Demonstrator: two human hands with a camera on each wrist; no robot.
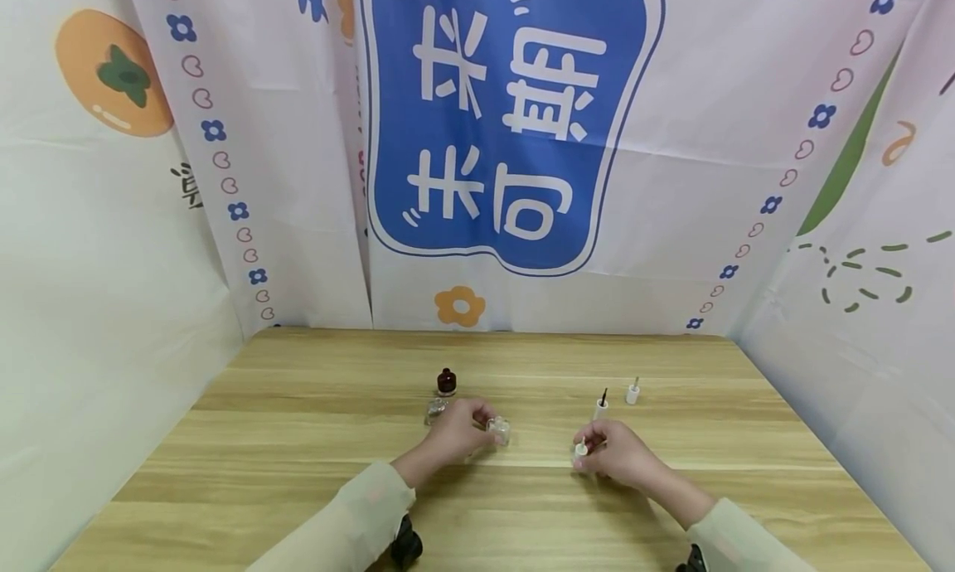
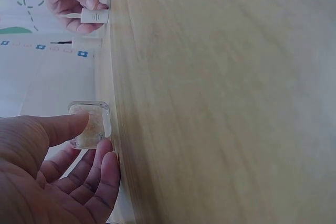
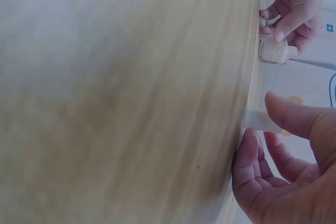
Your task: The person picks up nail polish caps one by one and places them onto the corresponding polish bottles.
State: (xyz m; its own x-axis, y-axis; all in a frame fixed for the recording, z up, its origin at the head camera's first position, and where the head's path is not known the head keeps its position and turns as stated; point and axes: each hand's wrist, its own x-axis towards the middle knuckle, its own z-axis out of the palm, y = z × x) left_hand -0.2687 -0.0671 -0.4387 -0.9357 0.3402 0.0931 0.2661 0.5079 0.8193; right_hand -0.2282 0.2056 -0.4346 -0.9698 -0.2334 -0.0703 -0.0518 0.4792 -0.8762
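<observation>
My left hand (image 1: 457,429) holds a small clear nail polish bottle (image 1: 498,429) upright on the table, thumb on one side and fingers on the other. The left wrist view shows the square glass of this uncapped bottle (image 2: 90,124), with pale contents. To the right, my right hand (image 1: 618,453) pinches a white nail polish cap (image 1: 580,450) standing with its brush upward. In the right wrist view this cap (image 3: 262,120) sits between thumb and fingers, its base at the tabletop. Just beyond that hand stands another white cap (image 1: 601,408) with a dark brush.
A dark red bottle (image 1: 446,382) stands behind my left hand, and a clear glittery bottle (image 1: 436,409) is partly hidden by that hand. Farther right is a third white cap (image 1: 632,392), brush up. Printed cloth (image 1: 298,265) hangs behind the wooden table (image 1: 313,406) and at both sides.
</observation>
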